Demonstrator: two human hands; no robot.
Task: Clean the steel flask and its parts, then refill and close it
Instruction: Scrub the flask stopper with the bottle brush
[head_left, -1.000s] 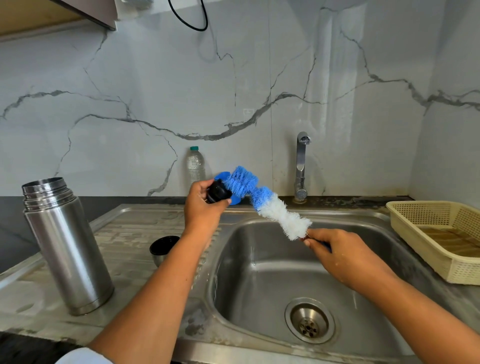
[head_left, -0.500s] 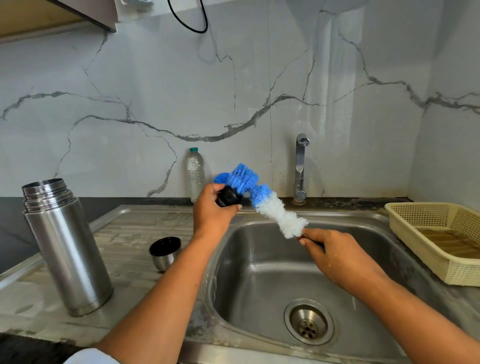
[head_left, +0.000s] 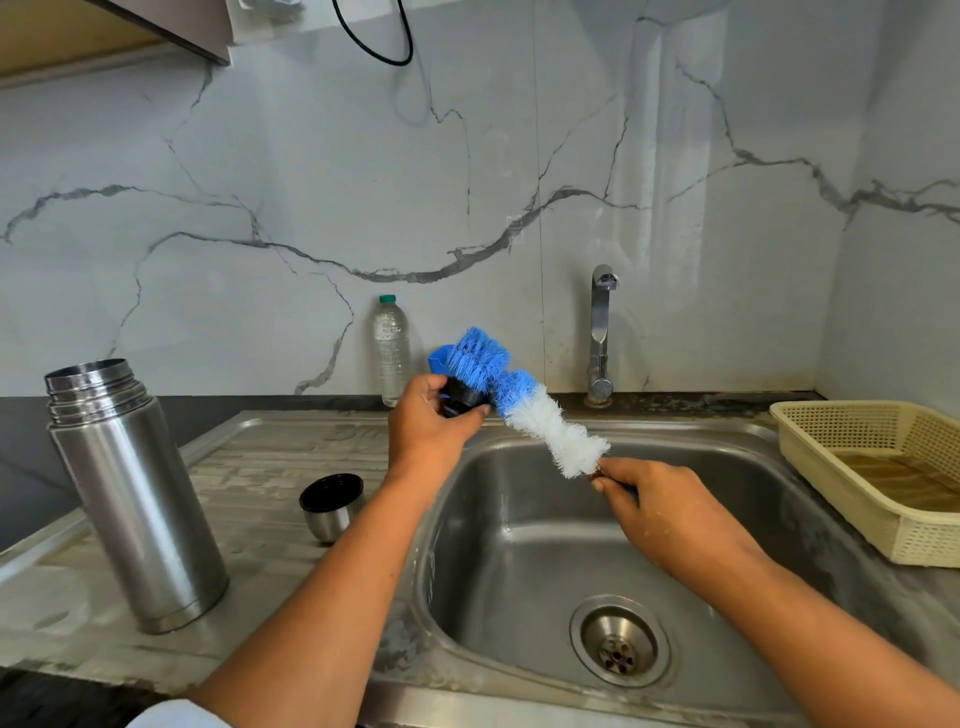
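Veined marble wall (head_left: 467, 156); steel sink (head_left: 519, 525); drainboard (head_left: 270, 467), seemingly stained, bears upright flask (head_left: 135, 499).

Left hand (head_left: 431, 426) grips black stopper (head_left: 462, 397) against brush (head_left: 524, 405) held by right hand (head_left: 660, 512).

- Steel flask (head_left: 137, 499): tall brushed-metal cylinder standing upright on the surface at the left of the frame. Its threaded neck is uncapped and the mouth is open.
- Steel cup lid (head_left: 328, 506): small and round with a black inside. It sits mouth-up on the surface at lower centre-left, apart from the flask.
- Black stopper (head_left: 464, 397): gripped in the left hand (head_left: 428, 426) at frame centre, touching the blue bristles.
- Bottle brush (head_left: 524, 410): blue bristles at the tip and white toward the handle. It slants down to the right hand (head_left: 660, 506), which holds its handle.
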